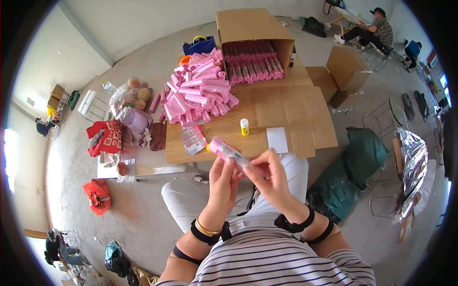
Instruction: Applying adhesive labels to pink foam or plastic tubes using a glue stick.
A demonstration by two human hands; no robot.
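Observation:
Above my lap, at the table's front edge, I hold a pink plastic roll [220, 145] with a white and pink printed label around it. My left hand [222, 180] grips it from below, fingers closed around its middle. My right hand [271, 175] pinches the near end, thumb and fingers pressed on the pale wrap. A small yellow piece [209, 148] shows beside the roll's far end. Just beyond lie several loose printed labels [193, 140]. A glue stick [244, 127] with a yellow body and white top stands upright on the wooden table [229, 125].
Pink rolls [200, 90] are heaped at the table's back left. Behind, an open carton [255, 25] holds stacked rolls [253, 66]. A cardboard flap [296, 114] and white paper [277, 139] lie right. A green sack [358, 157] sits on the floor; a person [379, 33] sits far right.

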